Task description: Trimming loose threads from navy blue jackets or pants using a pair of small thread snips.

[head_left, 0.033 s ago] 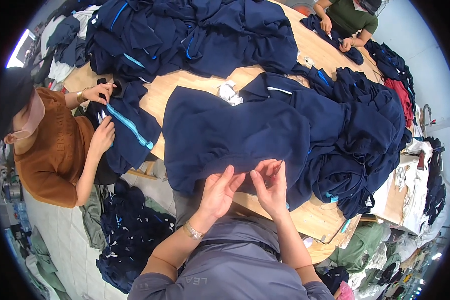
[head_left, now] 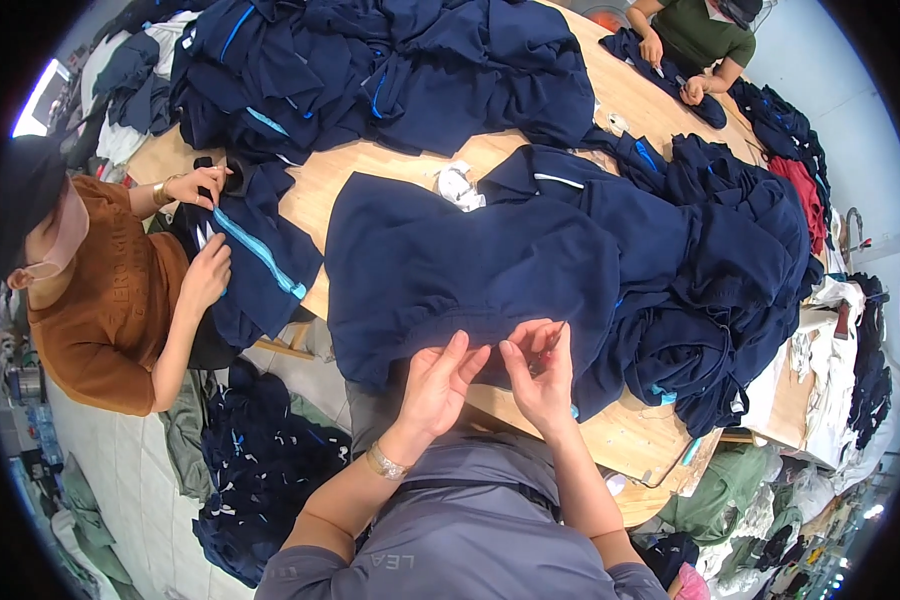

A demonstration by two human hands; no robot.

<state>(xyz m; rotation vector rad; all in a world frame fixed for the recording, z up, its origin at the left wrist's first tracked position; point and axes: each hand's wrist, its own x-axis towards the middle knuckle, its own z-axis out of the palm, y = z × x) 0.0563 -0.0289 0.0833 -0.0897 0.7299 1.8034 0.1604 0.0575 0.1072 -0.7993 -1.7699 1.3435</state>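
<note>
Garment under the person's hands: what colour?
Dark navy blue garment, plain, with a thin white stripe at the collar; head view shows it, both hands at its near hem.

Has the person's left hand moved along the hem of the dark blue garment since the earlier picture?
No. The left hand lies at the same spot on the navy garment hem, beside the right hand, judged against the wooden table edge.

Long light-wood table (head_left: 400, 165) runs from near centre to far right, edges bent by the lens. Pale tiled floor (head_left: 120, 470) at near left, heaped with dark and green cloth (head_left: 255, 470). Bright window or screen (head_left: 35, 100) at far left. Light grey floor (head_left: 850, 90) at far right. More cloth piles (head_left: 740, 500) near right.
</note>
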